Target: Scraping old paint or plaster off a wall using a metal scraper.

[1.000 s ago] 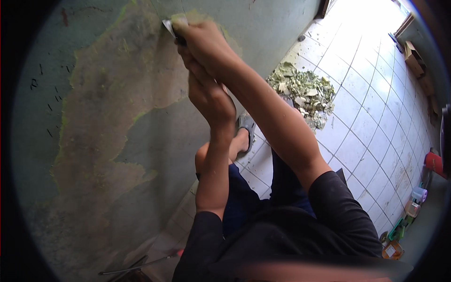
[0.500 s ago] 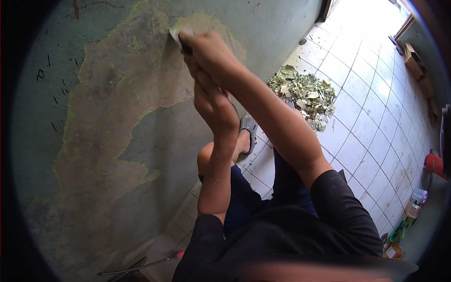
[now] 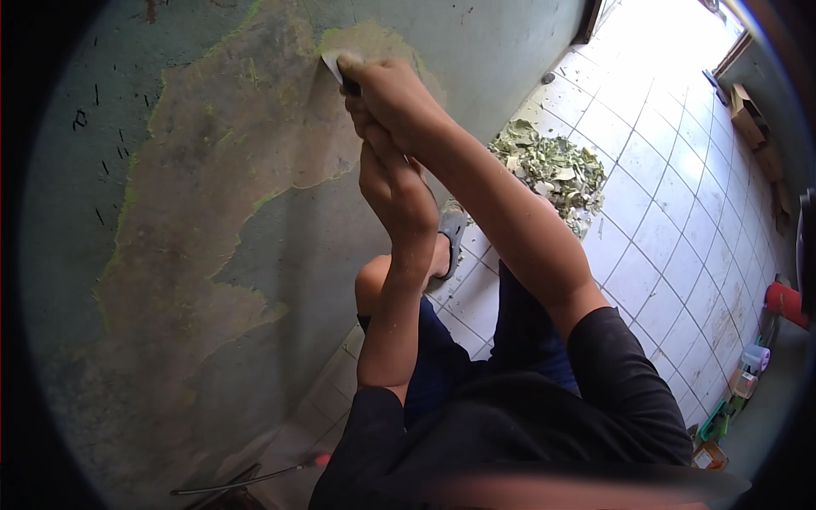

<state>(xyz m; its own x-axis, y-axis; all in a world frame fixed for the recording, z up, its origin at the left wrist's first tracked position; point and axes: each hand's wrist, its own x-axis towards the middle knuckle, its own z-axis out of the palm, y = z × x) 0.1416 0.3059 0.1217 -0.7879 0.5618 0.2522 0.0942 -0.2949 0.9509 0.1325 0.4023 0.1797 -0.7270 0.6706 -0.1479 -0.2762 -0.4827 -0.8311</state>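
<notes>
High on the green wall, my right hand (image 3: pixel 393 92) grips a scraper (image 3: pixel 331 68) with a pale flat blade and a dark handle. The blade's edge meets the wall at the border between a grey-brown stripped patch (image 3: pixel 221 127) and a lighter, yellowish one (image 3: pixel 365 41). Just beneath, my left hand (image 3: pixel 398 191) is closed against the right one, seemingly round the lower part of the handle; its fingertips are mostly hidden. Ragged yellow-green paint edges outline the stripped area.
A heap of paint flakes (image 3: pixel 557 174) lies on the white tiled floor (image 3: pixel 633 246) by my feet, near a grey clog (image 3: pixel 453 234). Along the right wall are cardboard boxes (image 3: pixel 750 123), a red object (image 3: pixel 786 303) and small containers (image 3: pixel 748 370). A thin rod (image 3: pixel 238 481) is at lower left.
The scraper and both hands have shifted slightly to the right, the blade still by the wall. The view has moved a little too. Both hands keep their hold.
</notes>
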